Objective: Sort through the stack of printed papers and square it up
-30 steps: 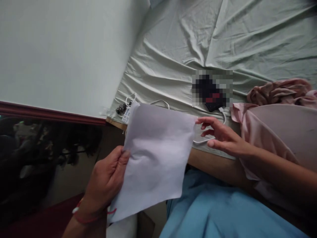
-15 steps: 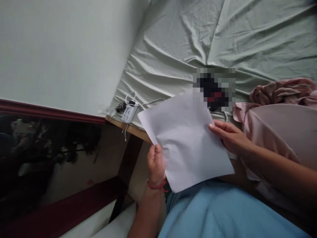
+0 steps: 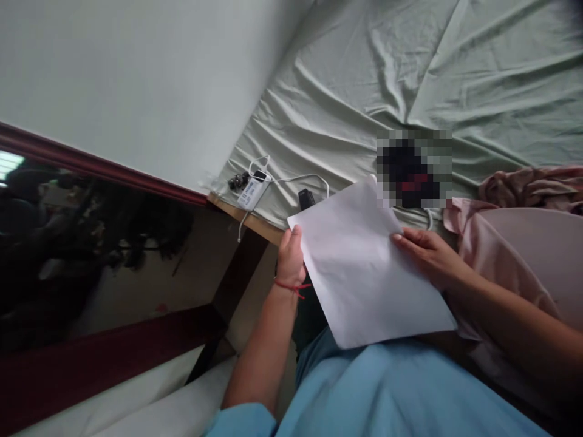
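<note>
A white sheet of paper (image 3: 368,273) is held tilted above my lap, between both hands. My left hand (image 3: 291,252), with a red thread at the wrist, pinches its upper left edge close to the corner. On the opposite edge, my right hand (image 3: 426,252) grips the paper with the thumb on top and the fingers underneath. Just beyond the paper's top edge, a small black object (image 3: 306,199) lies on the bed, partly covered by the sheet. A blurred-out dark item (image 3: 410,173) rests past the paper's upper right corner.
The bed (image 3: 337,109) has a wrinkled pale green cover and a wooden edge. A white power strip or adapter (image 3: 252,191) with a cable lies near its corner. Pink cloth (image 3: 496,243) is heaped at the right. A dark red-framed mirror (image 3: 100,243) stands at the left.
My left hand has slid up the paper's left edge toward the upper corner. The small black object now shows beyond the paper. The view has shifted slightly.
</note>
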Demonstrator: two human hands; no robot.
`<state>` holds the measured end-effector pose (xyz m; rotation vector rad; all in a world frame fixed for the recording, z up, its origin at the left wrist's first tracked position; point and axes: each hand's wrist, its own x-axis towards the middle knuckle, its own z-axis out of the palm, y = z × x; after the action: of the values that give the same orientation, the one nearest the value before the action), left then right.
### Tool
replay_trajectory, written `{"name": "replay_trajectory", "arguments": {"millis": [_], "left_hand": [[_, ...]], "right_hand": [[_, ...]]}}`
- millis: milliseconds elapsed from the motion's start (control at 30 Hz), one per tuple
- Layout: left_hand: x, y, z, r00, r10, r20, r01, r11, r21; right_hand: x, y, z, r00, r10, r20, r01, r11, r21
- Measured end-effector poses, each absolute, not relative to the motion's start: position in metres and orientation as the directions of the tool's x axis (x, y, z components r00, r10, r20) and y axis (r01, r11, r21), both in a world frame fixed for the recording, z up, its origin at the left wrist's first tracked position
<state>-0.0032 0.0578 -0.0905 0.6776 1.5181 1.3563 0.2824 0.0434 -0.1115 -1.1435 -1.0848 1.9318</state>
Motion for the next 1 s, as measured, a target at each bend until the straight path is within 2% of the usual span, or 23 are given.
{"name": "replay_trajectory", "arguments": {"millis": [100, 200, 300, 367, 533, 700, 867, 1000], "left_hand": [[-0.005, 0.069, -0.099, -0.390, 0.869, -0.306, -0.132, 0.276, 0.952], [-0.004, 0.069, -0.101, -0.407, 0.855, -0.321, -0.125, 0.297, 0.947], [-0.003, 0.063, -0.097, -0.368, 0.822, -0.435, -0.198, 0.388, 0.900], [-0.005, 0.058, -0.095, -0.364, 0.795, -0.485, -0.235, 0.426, 0.874], [-0.013, 0.050, -0.102, -0.400, 0.795, -0.457, -0.157, 0.432, 0.888], [-0.010, 0.052, -0.098, -0.428, 0.754, -0.499, -0.117, 0.501, 0.858], [-0.002, 0.064, -0.081, -0.469, 0.681, -0.562, -0.017, 0.629, 0.777], [-0.001, 0.072, -0.080, -0.461, 0.689, -0.559, 0.027, 0.640, 0.768]], "right_hand": [[0.281, 0.043, -0.111, -0.361, 0.812, -0.459, -0.092, -0.521, -0.848], [0.282, 0.044, -0.110, -0.326, 0.861, -0.391, 0.016, -0.408, -0.913], [0.285, 0.046, -0.110, -0.322, 0.893, -0.314, 0.169, -0.272, -0.947], [0.288, 0.048, -0.108, -0.349, 0.885, -0.309, 0.218, -0.244, -0.945], [0.290, 0.050, -0.103, -0.375, 0.877, -0.300, 0.289, -0.198, -0.937], [0.291, 0.049, -0.106, -0.370, 0.873, -0.319, 0.282, -0.221, -0.934], [0.293, 0.052, -0.105, -0.337, 0.870, -0.359, 0.266, -0.277, -0.923], [0.290, 0.053, -0.101, -0.286, 0.875, -0.390, 0.304, -0.303, -0.903]]}}
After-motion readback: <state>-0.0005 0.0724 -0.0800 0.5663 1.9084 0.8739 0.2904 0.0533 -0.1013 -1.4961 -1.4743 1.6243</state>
